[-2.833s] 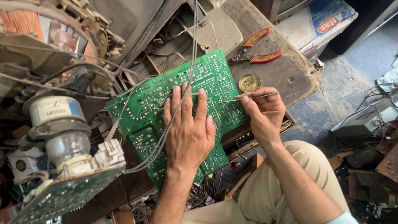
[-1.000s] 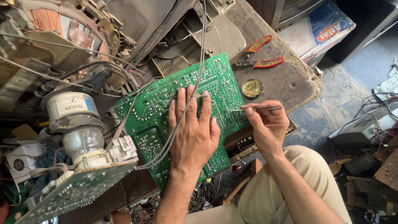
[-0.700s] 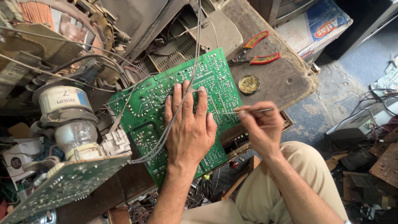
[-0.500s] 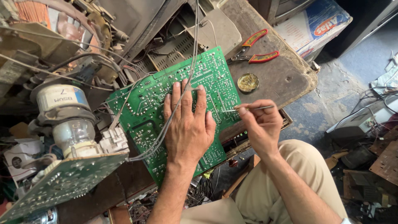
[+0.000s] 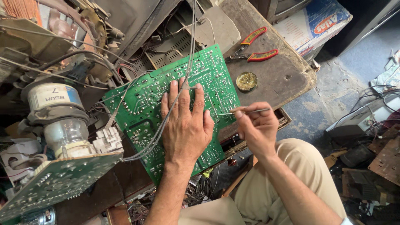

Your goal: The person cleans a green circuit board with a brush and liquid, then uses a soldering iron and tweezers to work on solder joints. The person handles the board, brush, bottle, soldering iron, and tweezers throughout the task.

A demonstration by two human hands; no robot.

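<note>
Head view: left hand (image 5: pixel 185 127) lay flat, fingers spread, on green circuit board (image 5: pixel 175 108); right hand (image 5: pixel 256 127) pinched thin probe (image 5: pixel 243 111); grey wires (image 5: pixel 175 96) crossed board; red-handled pliers (image 5: pixel 254 50) at one o'clock.

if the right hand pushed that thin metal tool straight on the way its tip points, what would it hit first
The right hand pinches a thin metal tool whose tip points left, at the green circuit board. It would likely meet the board's solder side first, then the left hand lying flat there; height above the board is unclear.
</note>
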